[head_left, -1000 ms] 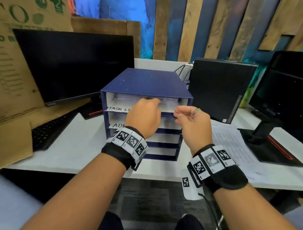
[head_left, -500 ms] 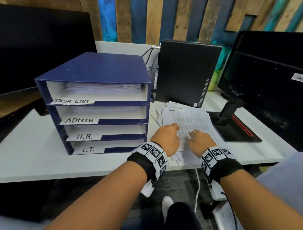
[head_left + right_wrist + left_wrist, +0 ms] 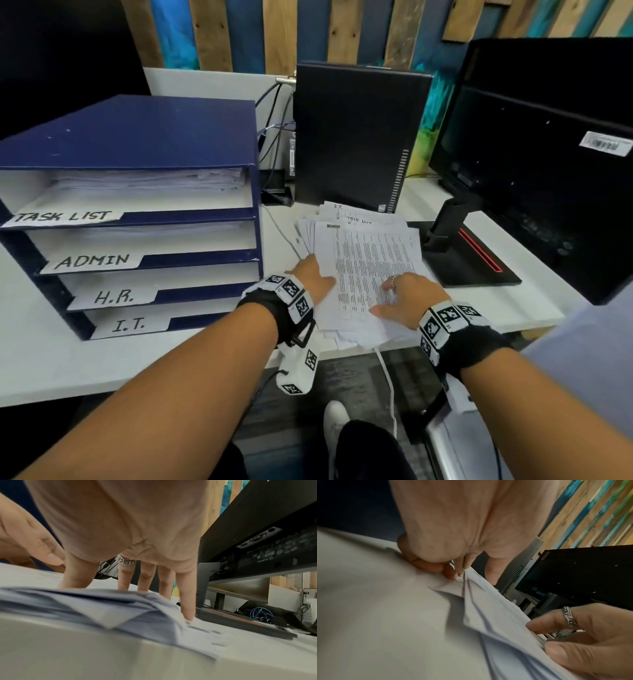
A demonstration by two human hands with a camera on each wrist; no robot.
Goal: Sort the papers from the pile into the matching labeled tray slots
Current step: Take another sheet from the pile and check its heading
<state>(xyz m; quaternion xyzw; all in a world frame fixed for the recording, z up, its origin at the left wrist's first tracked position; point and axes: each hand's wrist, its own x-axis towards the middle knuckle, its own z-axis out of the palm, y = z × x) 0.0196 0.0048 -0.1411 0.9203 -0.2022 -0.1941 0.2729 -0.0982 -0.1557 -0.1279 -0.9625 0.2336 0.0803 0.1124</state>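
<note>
A blue tray organizer point(image 3: 137, 137) stands on the left of the desk, its slots labeled TASK LIST point(image 3: 65, 216), ADMIN point(image 3: 94, 261), H.R. point(image 3: 113, 296) and I.T. point(image 3: 128, 323). The upper slots hold papers. To its right lies a fanned paper pile point(image 3: 373, 219); its top sheet point(image 3: 363, 260) is headed ADMIN. My left hand point(image 3: 310, 274) is at the pile's left edge, fingers point(image 3: 452, 573) curled under the top sheet's edge. My right hand point(image 3: 407, 294) presses straight fingers point(image 3: 185, 601) onto the pile's near right part.
A black computer tower point(image 3: 356, 137) stands behind the pile. A monitor point(image 3: 548, 164) with its stand base point(image 3: 476, 270) is close on the right. Another dark monitor point(image 3: 61, 51) sits behind the organizer. A white cable point(image 3: 387, 377) hangs off the desk edge point(image 3: 102, 370).
Both hands left the TASK LIST slot and came down right to the pile. My left fingers have now slipped under the top sheet's left edge.
</note>
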